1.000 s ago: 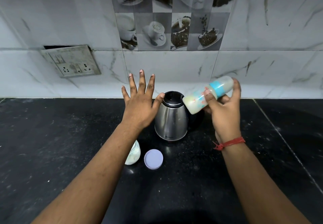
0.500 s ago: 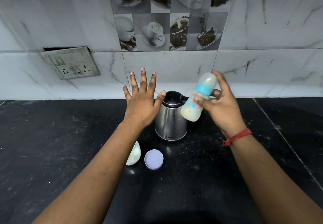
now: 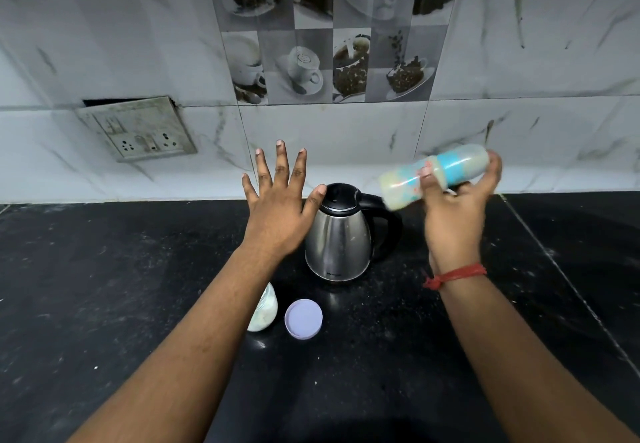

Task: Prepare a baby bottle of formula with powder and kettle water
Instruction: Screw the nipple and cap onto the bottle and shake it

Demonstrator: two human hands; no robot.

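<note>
Nearest, the black tabletop (image 3: 104,304) runs bare across the lower frame, with wide room at lower left and far right. At lower centre a small powder jar (image 3: 265,311), half hidden by the left forearm, stands just beside its lilac lid (image 3: 303,318). Behind them sits the steel kettle (image 3: 341,235), handle to the right. The left hand (image 3: 280,207) hovers flat beside it, fingers spread wide, holding nothing. At right centre the right hand (image 3: 457,203) has its grip closed round the baby bottle (image 3: 433,176), blurred, tilted almost level above the kettle's handle. The tabletop ends at the marble-tiled wall (image 3: 519,62), socket plate (image 3: 138,129) at upper left.
</note>
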